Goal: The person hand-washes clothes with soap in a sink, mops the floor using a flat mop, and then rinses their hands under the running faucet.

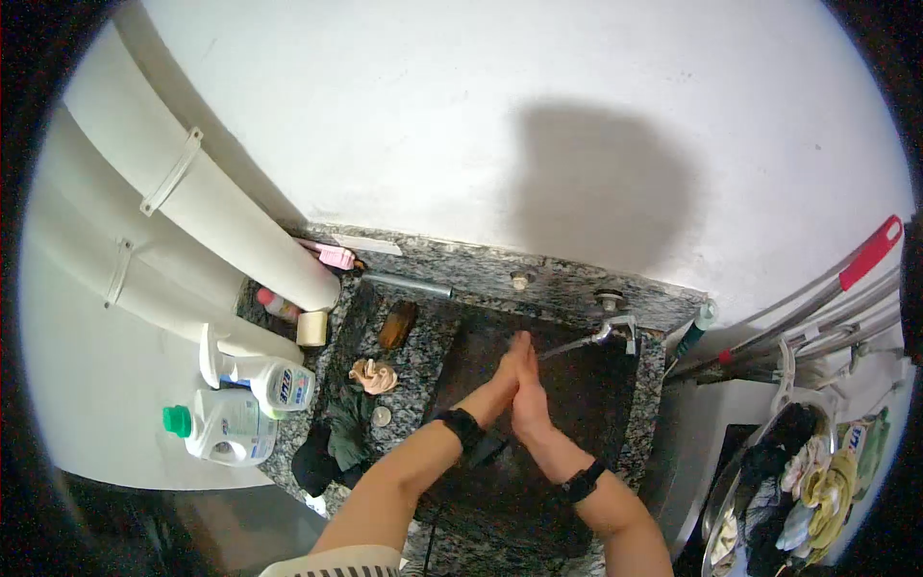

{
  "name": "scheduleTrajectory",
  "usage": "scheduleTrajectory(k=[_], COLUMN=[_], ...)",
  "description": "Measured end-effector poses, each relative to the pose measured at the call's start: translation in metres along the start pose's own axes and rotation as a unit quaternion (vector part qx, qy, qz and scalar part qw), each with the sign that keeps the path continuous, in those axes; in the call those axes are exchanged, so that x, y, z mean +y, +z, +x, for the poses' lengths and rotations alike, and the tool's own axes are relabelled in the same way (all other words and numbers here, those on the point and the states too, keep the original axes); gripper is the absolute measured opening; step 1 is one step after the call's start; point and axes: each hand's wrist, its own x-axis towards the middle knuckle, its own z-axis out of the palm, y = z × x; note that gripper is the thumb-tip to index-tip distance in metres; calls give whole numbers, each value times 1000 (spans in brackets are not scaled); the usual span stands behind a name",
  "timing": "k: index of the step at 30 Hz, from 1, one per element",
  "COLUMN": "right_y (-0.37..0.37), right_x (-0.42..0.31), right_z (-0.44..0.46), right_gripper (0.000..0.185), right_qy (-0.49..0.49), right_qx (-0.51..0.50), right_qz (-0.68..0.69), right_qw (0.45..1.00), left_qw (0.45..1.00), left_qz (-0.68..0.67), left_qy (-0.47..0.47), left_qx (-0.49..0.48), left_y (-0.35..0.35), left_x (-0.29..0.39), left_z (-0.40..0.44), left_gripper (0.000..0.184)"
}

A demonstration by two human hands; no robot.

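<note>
Over the dark stone sink (596, 462), my left hand (505, 373) and my right hand (531, 399) are pressed palm to palm, fingers stretched out and pointing toward the wall. No object shows between them. A stream of water from the metal tap (615, 332) runs down toward the fingertips, from the right. Each wrist wears a black band. Left of the sink, a brown brush or block (397, 325), a beige scrunched item (373, 376) and a small round white item (382, 416) lie on the granite counter.
A white spray bottle (284, 383) and a green-capped jug (231, 428) stand at the left, near dark cloths (317, 462) and white pipes (231, 216). At the right are a basin of clothes (798, 490), a green bottle (694, 332) and a red-handled tool (870, 252).
</note>
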Motion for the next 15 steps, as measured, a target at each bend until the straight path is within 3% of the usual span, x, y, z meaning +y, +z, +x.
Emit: scheduleTrajectory(k=[3,4,5,6,8,9,11,12,13,14,15], right_y=[-18,-19,-18,-5,14,16,-3,-18,-16,-14,3], right_x=[-2,-5,-6,-6,17,19,11,9,3,-4,-10], right_z=[24,23,21,3,-20,-19,-1,8,11,14,-4], right_gripper=[47,47,48,49,51,53,53,52,51,50,47], right_qy=[-20,-25,-26,0,5,-4,-9,-13,-20,-31,22], right_qx=[33,50,52,28,-47,-62,-31,-3,26,54,26], right_qz=[64,85,88,58,-11,-18,48,109,168,226,253], right_qw=[997,995,994,998,999,998,998,994,985,972,967], left_qw=[954,942,938,953,986,986,981,923,878,817,882], left_qz=[133,128,145,155,148,147,48,139,210,278,199], left_qy=[170,226,272,239,44,4,31,307,415,504,427], left_qx=[-207,-212,-159,-101,-63,-83,-185,-188,-111,-6,-17], left_y=[-4,14,15,2,-31,-40,-13,17,18,18,6], left_x=[-41,-16,-20,-27,-9,-20,-10,-38,-55,-74,-62], left_z=[30,-21,-5,32,75,102,21,-13,15,44,51], left_gripper=[66,62,60,58,55,53,53,50,47,45,43])
